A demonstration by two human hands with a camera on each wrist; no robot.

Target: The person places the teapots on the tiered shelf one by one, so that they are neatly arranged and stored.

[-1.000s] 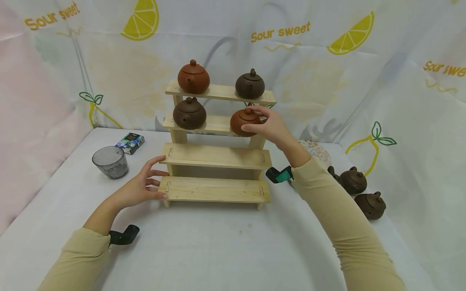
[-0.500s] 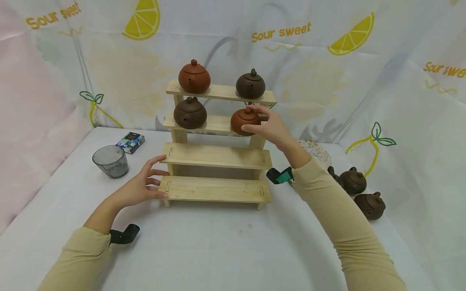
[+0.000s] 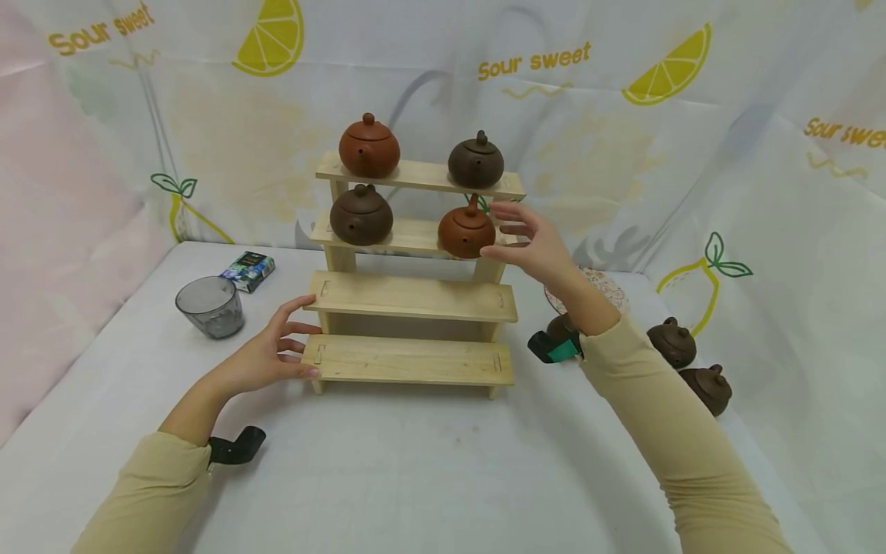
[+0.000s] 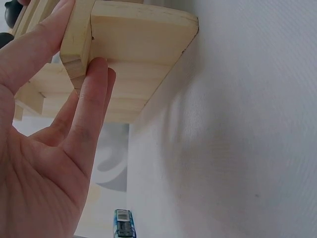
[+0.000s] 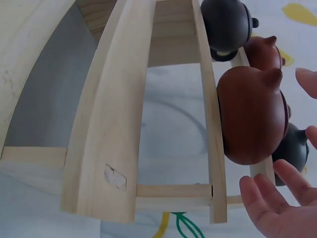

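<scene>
My left hand point(image 3: 263, 360) rests, fingers spread, on the left end of the stand point(image 3: 408, 296); its lower boards point(image 3: 415, 360) carry nothing, so I judge the shelving half done, with dark teapots point(image 3: 672, 343) waiting at right. My right hand point(image 3: 538, 245), fingers parted, holds nothing just beside the red teapot point(image 3: 465, 232), upper centre: round, smooth, lidded, upright. Three more teapots point(image 3: 361, 217) stand up there too.

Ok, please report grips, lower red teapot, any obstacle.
Left grip touches wooden rack. Right grip empty, beside lower red teapot. Teapot upright, second shelf from top. No obstacle seen between.
</scene>
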